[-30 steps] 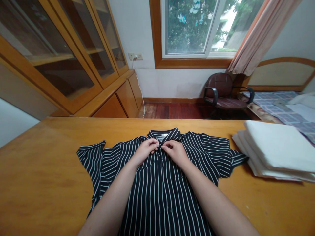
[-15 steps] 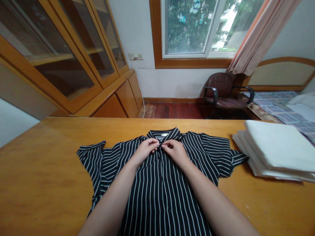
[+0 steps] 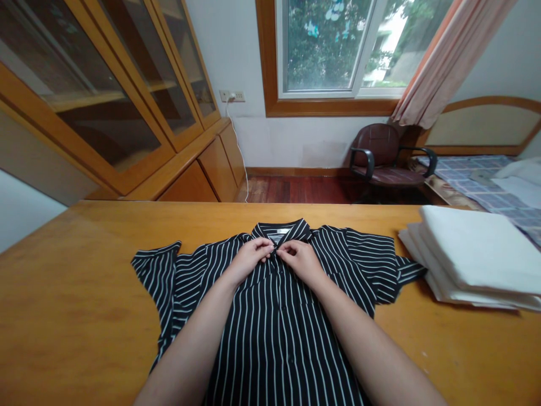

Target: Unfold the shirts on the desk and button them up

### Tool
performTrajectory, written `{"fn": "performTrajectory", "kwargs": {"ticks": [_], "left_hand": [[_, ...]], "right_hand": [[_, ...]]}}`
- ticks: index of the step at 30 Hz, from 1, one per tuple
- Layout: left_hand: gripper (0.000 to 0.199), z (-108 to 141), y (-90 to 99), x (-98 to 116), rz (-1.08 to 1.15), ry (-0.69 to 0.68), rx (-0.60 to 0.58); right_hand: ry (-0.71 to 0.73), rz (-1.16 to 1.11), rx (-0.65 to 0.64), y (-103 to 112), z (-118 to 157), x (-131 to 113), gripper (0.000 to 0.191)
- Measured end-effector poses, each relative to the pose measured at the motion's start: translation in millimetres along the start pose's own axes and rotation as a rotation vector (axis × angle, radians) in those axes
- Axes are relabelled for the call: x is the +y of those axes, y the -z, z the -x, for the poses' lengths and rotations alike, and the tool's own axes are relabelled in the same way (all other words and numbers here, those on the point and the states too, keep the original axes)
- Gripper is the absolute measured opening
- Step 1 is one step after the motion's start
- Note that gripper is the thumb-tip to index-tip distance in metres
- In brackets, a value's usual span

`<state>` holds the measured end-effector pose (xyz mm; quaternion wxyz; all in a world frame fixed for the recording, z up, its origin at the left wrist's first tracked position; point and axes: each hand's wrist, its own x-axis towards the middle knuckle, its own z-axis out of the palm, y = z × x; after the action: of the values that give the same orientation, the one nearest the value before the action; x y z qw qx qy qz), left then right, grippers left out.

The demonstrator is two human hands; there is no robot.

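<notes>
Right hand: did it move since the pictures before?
No. Judged against the far edge of the table, the right hand stays in the same place on the striped shirt.

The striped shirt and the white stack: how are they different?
The striped shirt is black with pale stripes; the white stack is plain. The shirt lies spread out; the stack is piled in layers. The left hand and right hand hold the shirt, not the stack. Shirt and stack both rest on the wooden table.

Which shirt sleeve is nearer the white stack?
The right sleeve, its end pointing at the white stack; the left sleeve lies well away, on the opposite side.
</notes>
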<state>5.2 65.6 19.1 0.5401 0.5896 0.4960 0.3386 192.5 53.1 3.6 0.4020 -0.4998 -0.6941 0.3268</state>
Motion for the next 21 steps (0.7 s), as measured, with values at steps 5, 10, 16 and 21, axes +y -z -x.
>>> {"fn": "performTrajectory", "kwargs": {"ticks": [5, 10, 16, 21], "left_hand": [[0.031, 0.0, -0.5, 1.1, 0.004, 0.001, 0.005], [0.031, 0.0, -0.3, 1.3, 0.014, -0.006, 0.004], [0.032, -1.8, 0.4, -3.1, 0.021, -0.002, 0.011], [0.031, -2.5, 0.6, -4.4, 0.023, -0.003, 0.018]], "right_hand": [[-0.028, -0.014, 0.003, 0.9, -0.1, -2.2, 0.005], [-0.036, -0.016, -0.002, 1.4, -0.3, -3.8, 0.005], [-0.026, -0.017, 0.004, 0.5, -0.2, -1.0, 0.007], [-0.020, -0.011, -0.006, 0.9, -0.6, 0.1, 0.008]]}}
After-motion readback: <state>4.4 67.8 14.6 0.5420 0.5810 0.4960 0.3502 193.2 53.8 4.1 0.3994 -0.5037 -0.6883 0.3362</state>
